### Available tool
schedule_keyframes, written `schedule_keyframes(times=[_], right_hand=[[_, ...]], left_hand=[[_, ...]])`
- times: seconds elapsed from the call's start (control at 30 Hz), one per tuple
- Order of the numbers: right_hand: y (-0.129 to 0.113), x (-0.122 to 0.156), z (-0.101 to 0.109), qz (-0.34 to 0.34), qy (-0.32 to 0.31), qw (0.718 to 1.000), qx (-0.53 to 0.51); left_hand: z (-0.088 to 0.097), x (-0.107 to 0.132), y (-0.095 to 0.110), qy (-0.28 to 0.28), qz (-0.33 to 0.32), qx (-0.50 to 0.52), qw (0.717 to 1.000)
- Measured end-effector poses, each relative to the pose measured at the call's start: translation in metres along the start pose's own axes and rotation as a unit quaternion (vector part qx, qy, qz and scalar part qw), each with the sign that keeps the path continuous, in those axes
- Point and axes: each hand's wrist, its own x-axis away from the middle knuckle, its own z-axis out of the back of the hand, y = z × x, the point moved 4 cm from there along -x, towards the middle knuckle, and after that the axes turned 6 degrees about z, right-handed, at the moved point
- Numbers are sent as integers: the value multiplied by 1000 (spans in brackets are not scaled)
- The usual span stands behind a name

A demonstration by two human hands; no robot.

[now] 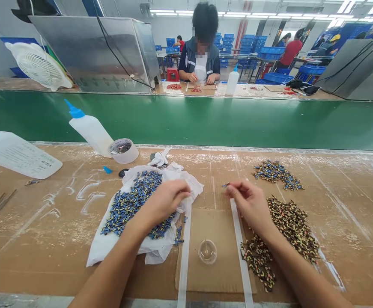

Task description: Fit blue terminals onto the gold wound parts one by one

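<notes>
My right hand (249, 201) pinches a small blue-and-dark piece (225, 185) between thumb and fingertips, above the bench right of centre. My left hand (170, 196) hangs over the right side of a pile of small blue-and-yellow pieces (125, 209) on a white cloth (99, 246). Its fingers are curled together, and what they may hold cannot be made out. Right of my right hand lie a pile of dark, yellowish curved pieces (293, 226) and a smaller mixed blue-and-yellow pile (278, 173). Between my forearms, a small clear cup (207, 251) with a thin stick stands on a cardboard pad (218, 278).
Two white squeeze bottles (91, 132) and a tape roll (124, 152) are at the left. A loose blue cap (107, 170) lies near them. Beyond the green strip (186, 122), a co-worker (201, 55) sits handling small red pieces; metal housings (93, 55) stand on both sides.
</notes>
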Motion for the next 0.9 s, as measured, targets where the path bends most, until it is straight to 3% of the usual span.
schedule_keyframes(times=[0.13, 0.23, 0.33, 0.5, 0.73, 0.9], right_hand=[[28, -24, 70, -7, 172, 969, 179], [49, -32, 106, -24, 223, 949, 220], [57, -32, 124, -30, 255, 939, 230], [50, -31, 127, -19, 279, 937, 212], [43, -31, 115, -13, 256, 949, 182], [42, -28, 110, -18, 238, 958, 159]], left_hand=[[15, 2, -27, 13, 66, -92, 994], [10, 2, -35, 8, 90, -118, 989], [4, 2, -36, 9, 107, -138, 985], [5, 5, -34, 6, 79, -159, 984], [13, 10, -30, -13, 84, -118, 989], [21, 10, -23, 23, 63, -85, 994]])
